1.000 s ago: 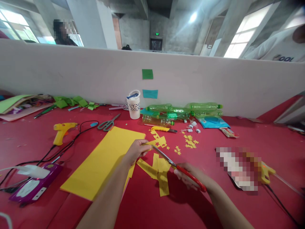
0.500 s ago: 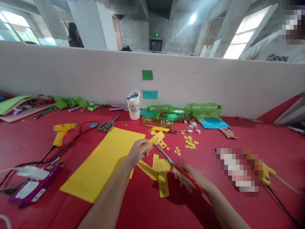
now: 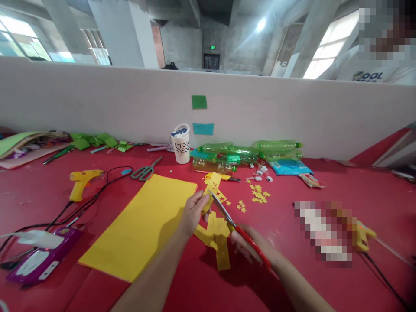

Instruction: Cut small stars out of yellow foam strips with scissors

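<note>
My left hand (image 3: 194, 211) pinches a strip of yellow paper (image 3: 212, 182) between thumb and fingers. Star-shaped holes show near it, though I cannot tell whether they are all in the held strip. Red-handled scissors (image 3: 248, 240) are gripped in my right hand (image 3: 256, 247), their blade tips against the strip by my left thumb. Below the hands lie several loose yellow paper strips (image 3: 222, 245). Small yellow paper stars (image 3: 259, 193) are scattered to the right of the strip. Left of my left hand rests a large stack of yellow paper (image 3: 139, 229).
Farther back stand a white cup (image 3: 180, 147) and several green plastic bottles (image 3: 243, 154). Grey scissors (image 3: 144, 172), a yellow glue gun (image 3: 81, 182) and a purple power strip (image 3: 45, 255) with cables lie left. Another glue gun (image 3: 364, 236) is at right, beside a blurred object.
My left hand has turned and moved slightly right, tilting the paper strip more upright. The scissors have shifted a little left and stay at the strip.
</note>
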Demonstrator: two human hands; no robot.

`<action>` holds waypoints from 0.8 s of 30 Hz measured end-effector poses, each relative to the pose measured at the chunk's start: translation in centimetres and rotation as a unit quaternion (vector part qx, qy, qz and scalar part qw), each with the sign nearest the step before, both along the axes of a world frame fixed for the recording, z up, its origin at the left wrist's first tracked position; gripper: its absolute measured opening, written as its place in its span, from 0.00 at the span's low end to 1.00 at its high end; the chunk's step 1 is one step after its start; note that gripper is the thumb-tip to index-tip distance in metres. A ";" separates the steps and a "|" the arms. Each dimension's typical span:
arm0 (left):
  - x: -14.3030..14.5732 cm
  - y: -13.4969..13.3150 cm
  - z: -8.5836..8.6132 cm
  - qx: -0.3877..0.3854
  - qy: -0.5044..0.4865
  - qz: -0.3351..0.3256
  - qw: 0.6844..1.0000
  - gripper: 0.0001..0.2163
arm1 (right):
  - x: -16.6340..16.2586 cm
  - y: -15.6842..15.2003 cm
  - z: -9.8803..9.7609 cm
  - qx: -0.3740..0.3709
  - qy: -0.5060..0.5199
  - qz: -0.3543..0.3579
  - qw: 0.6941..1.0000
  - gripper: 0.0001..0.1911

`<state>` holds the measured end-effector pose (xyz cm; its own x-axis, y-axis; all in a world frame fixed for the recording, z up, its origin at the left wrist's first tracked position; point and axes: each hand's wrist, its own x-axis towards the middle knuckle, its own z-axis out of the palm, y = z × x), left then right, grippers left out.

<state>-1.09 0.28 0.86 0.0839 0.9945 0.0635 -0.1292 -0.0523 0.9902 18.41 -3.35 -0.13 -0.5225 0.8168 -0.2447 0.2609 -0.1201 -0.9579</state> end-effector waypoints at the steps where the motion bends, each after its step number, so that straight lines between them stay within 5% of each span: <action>1: 0.1 0.0 0.0 -0.003 -0.003 0.001 1.000 0.11 | 0.0 0.0 0.0 0.002 0.006 0.001 1.000 0.20; 24: 0.6 -0.1 -0.4 -0.011 -0.038 0.011 0.999 0.11 | -0.1 0.0 -0.6 -0.031 0.035 0.001 0.999 0.20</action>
